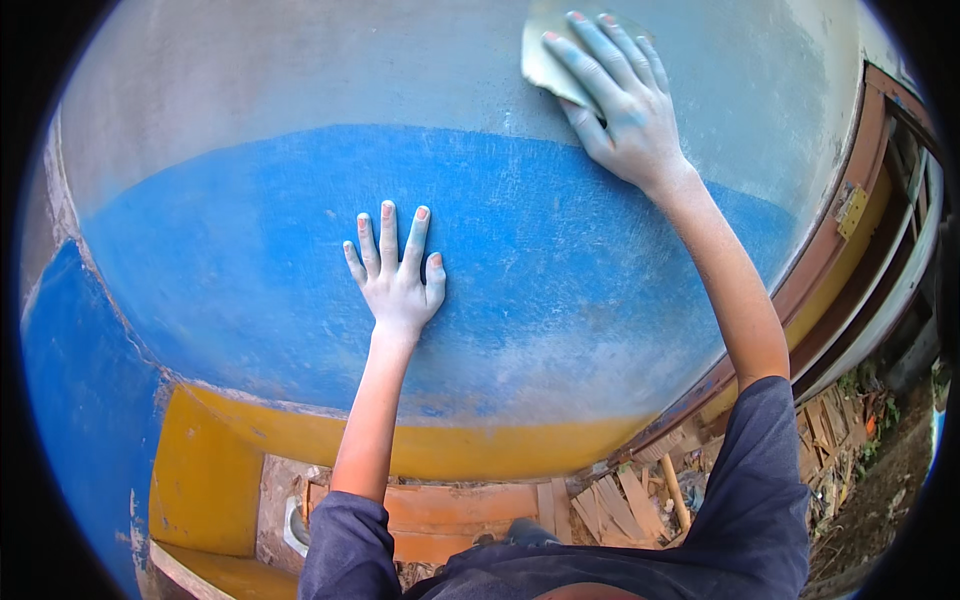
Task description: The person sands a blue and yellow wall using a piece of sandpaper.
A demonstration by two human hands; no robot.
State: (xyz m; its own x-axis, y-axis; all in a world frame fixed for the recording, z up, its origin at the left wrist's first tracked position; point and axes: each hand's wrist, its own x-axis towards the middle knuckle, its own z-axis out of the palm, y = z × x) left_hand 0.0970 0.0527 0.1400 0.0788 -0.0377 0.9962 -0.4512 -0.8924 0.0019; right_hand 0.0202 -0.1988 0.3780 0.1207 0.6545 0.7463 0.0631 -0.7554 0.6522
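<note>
A painted wall [480,217] fills most of the view, with a blue band below a greyish upper part. My right hand [626,105], coated in pale dust, presses a pale sheet [541,60] flat against the upper part, just above the blue edge. The sheet looks like sandpaper seen from the back; its face against the wall is hidden. Lower and to the left, my left hand [397,277] rests on the blue paint with fingers spread and nothing in it. Whitish scuffs and dust mark the blue around both hands.
Along the wall's foot runs a yellow band [510,450]. A brown wooden frame [832,225] with a metal hinge [852,211] borders the right side. Orange boards [461,506] and loose wood scraps [615,510] lie below. At left, another blue wall [82,375] meets this one.
</note>
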